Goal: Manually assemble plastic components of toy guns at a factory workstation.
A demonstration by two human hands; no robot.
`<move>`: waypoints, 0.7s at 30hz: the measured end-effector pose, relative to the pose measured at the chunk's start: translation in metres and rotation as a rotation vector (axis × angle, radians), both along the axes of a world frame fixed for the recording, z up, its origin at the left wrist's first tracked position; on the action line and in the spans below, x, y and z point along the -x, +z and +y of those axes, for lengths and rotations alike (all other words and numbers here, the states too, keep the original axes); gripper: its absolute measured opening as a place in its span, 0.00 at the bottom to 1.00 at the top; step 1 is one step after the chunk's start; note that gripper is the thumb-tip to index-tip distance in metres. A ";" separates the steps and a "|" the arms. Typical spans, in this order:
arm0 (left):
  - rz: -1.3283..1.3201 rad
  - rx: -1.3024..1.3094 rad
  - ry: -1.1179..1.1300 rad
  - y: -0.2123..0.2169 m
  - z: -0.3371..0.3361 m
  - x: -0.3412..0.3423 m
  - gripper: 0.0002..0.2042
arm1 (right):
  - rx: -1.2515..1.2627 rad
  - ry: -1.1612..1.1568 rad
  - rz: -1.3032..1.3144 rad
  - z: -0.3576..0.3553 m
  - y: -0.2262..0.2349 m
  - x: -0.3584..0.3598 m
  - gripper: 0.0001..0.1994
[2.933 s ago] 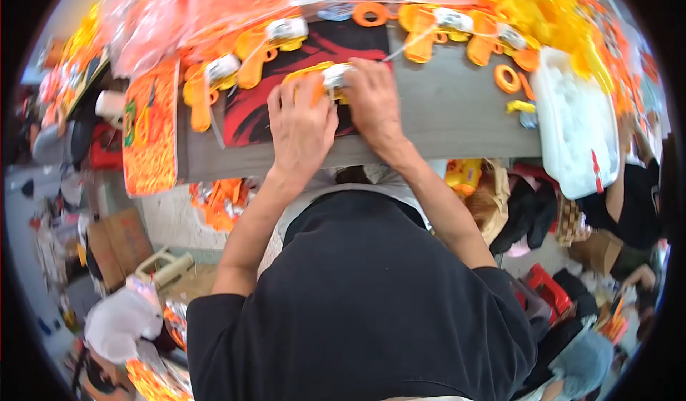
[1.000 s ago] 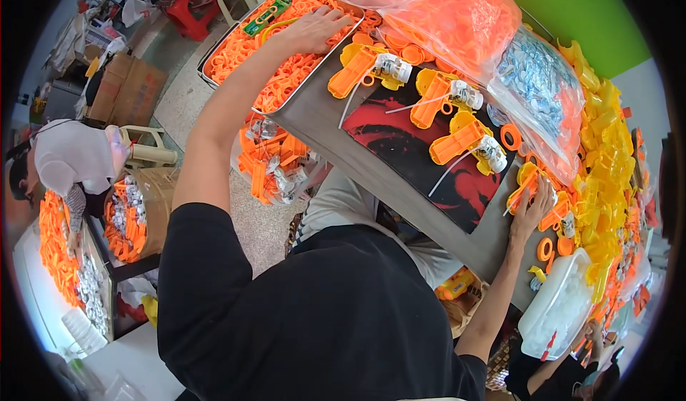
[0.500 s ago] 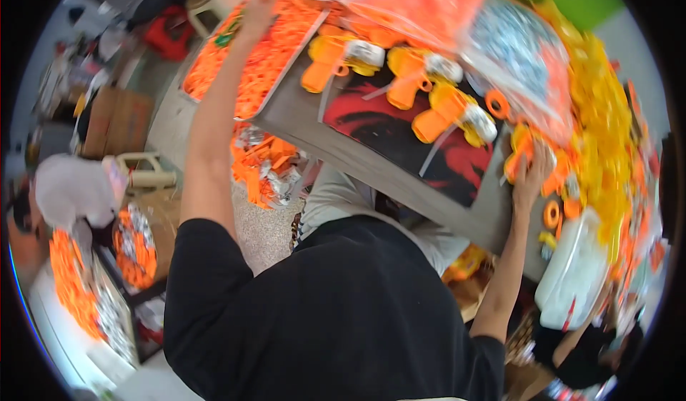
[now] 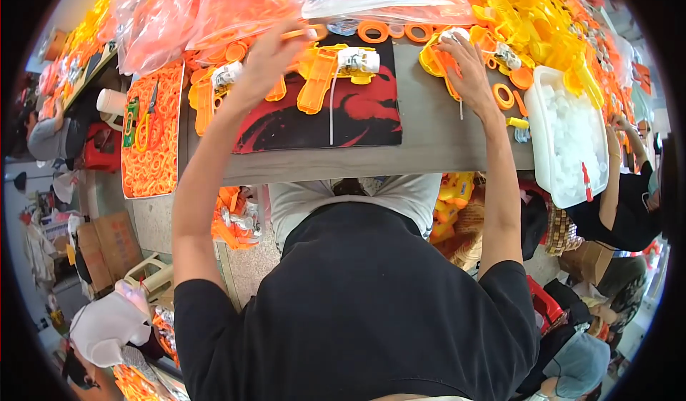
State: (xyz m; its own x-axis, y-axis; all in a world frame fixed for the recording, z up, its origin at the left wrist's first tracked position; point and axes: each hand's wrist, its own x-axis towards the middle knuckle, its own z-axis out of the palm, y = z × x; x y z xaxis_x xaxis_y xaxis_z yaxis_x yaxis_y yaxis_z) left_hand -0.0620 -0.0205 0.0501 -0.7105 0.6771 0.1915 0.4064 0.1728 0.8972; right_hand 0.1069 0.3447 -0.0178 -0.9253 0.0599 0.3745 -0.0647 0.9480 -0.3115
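Observation:
My left hand, smeared by motion, is raised over the mat's upper left with its fingertips pinched on a small orange part. My right hand grips an orange-and-yellow toy gun half with a white cylinder at its end, right of the mat. A similar toy gun half lies on the black-and-red mat, with a thin pale strip hanging from its white printed cylinder. Another such half rests left of it, and a further one is partly hidden behind my left forearm.
Left stands a tray of small orange parts with scissors and a green-handled cutter on top. Orange-filled bags and a yellow parts heap line the back. A white tub sits right, near a co-worker's arm.
My view has swung back toward the table. My left hand has left the tray of orange parts and come over the mat with a small part. My right hand stays at the toy gun half.

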 end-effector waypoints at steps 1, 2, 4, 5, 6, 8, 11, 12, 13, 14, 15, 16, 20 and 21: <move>0.122 0.091 -0.116 0.006 0.032 -0.001 0.08 | -0.011 -0.012 0.052 -0.002 -0.005 -0.001 0.23; 0.176 0.132 -0.161 0.001 0.064 0.000 0.09 | -0.013 -0.023 0.051 -0.003 -0.009 -0.004 0.23; 0.245 0.101 -0.234 -0.017 0.121 0.005 0.09 | -0.074 -0.093 0.124 -0.008 -0.013 -0.006 0.23; 0.260 0.032 -0.259 -0.031 0.140 0.011 0.10 | -0.109 -0.107 0.185 -0.014 -0.010 -0.006 0.22; 0.259 0.036 -0.258 -0.041 0.154 0.020 0.10 | -0.105 -0.105 0.185 -0.021 -0.008 -0.007 0.22; 0.596 0.335 -0.359 -0.052 0.170 0.032 0.11 | -0.063 -0.106 0.253 -0.036 0.001 -0.009 0.20; 0.624 0.312 -0.378 -0.054 0.173 0.039 0.12 | -0.018 -0.093 0.282 -0.052 0.003 -0.014 0.15; 0.672 0.266 -0.345 -0.053 0.173 0.041 0.13 | 0.009 -0.089 0.272 -0.057 0.001 -0.013 0.13; 0.602 0.219 -0.263 -0.052 0.175 0.041 0.12 | -0.018 -0.084 0.304 -0.062 0.000 -0.010 0.10; 0.600 0.225 -0.262 -0.052 0.175 0.040 0.12 | -0.012 -0.082 0.303 -0.067 -0.001 -0.006 0.10; 0.709 0.143 -0.175 -0.049 0.176 0.037 0.11 | -0.011 -0.080 0.298 -0.072 -0.002 -0.002 0.09; 0.817 0.059 -0.085 -0.045 0.178 0.035 0.11 | -0.010 -0.078 0.294 -0.077 -0.003 0.003 0.09; 0.659 0.064 -0.003 -0.024 0.171 0.026 0.12 | 0.016 -0.042 0.238 -0.094 -0.005 0.018 0.07; 0.635 0.068 0.031 -0.019 0.159 0.020 0.12 | -0.003 -0.029 0.228 -0.097 -0.005 0.018 0.08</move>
